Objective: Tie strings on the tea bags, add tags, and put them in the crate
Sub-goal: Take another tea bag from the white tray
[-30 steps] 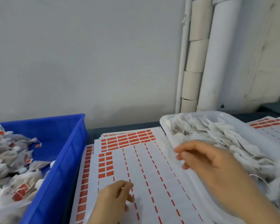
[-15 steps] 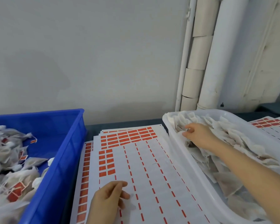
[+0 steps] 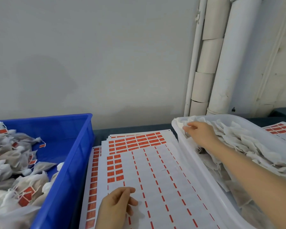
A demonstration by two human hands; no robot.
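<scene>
Head view: left hand (image 3: 116,205) lies loose on tag sheets (image 3: 155,162); right hand (image 3: 201,134) sits among tea bags (image 3: 248,146) in tray (image 3: 196,164), grip unclear; crate (image 3: 69,162) cropped.

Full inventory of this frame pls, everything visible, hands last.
blue crate: one, blue, left.
tagged tea bags: many, white with red tags, heaped in the blue crate.
tag sheets: one stack, white with red tags, centre.
second tag sheets: some, white and red, far right behind the tub.
white tub: one, white, right.
untagged tea bags: many, white, in the white tub.
pipes: several, white, by the wall.
table: one, dark, underneath.
left hand: rests on the tag sheets, holds nothing.
right hand: on bags in the tub's far corner, grip unclear.
</scene>
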